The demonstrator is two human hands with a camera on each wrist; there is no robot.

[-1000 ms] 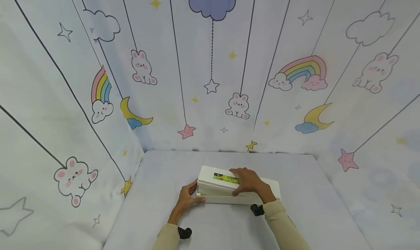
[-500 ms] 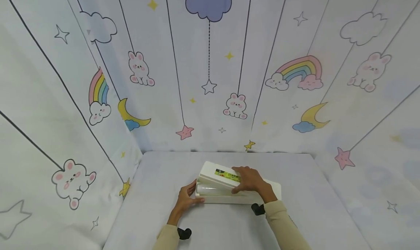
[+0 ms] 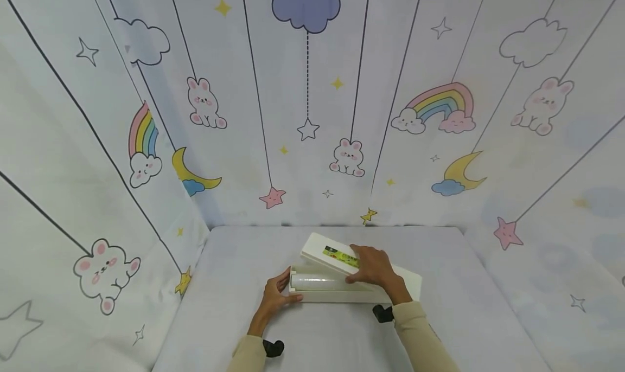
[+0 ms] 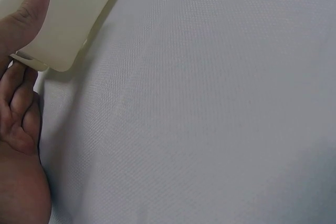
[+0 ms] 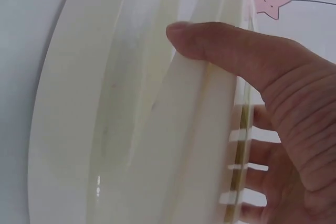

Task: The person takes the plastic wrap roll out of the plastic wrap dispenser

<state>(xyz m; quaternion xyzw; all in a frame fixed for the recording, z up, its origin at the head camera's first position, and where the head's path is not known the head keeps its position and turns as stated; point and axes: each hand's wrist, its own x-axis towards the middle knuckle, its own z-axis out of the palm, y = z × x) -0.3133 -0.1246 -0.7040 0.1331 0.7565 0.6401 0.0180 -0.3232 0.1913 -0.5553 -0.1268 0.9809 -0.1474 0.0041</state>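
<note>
A long off-white cling film dispenser box [image 3: 337, 296] lies on the table, a shiny translucent roll [image 3: 317, 281] showing in its left part. My left hand [image 3: 275, 296] grips the box's left end, thumb on the near wall; the left wrist view shows that thumb over the box corner [image 4: 65, 19]. The lid [image 3: 313, 246], with a yellow-green label, is raised and swung askew at its left end. My right hand [image 3: 375, 267] holds it, thumb on the near edge and fingers over the far side. In the right wrist view, the thumb pinches the lid [image 5: 202, 108] beside the roll [image 5: 123, 77].
A white cloth covers the table [image 3: 234, 263]. Behind it hangs a white curtain [image 3: 312, 171] printed with bunnies, stars and clouds, which also closes off both sides. A black wrist mount [image 3: 383, 313] sits by the right cuff, another mount [image 3: 273, 348] by the left.
The lid's left end has lifted and swung away to the back right in my right hand, uncovering the roll. My left hand has kept its grip on the box end.
</note>
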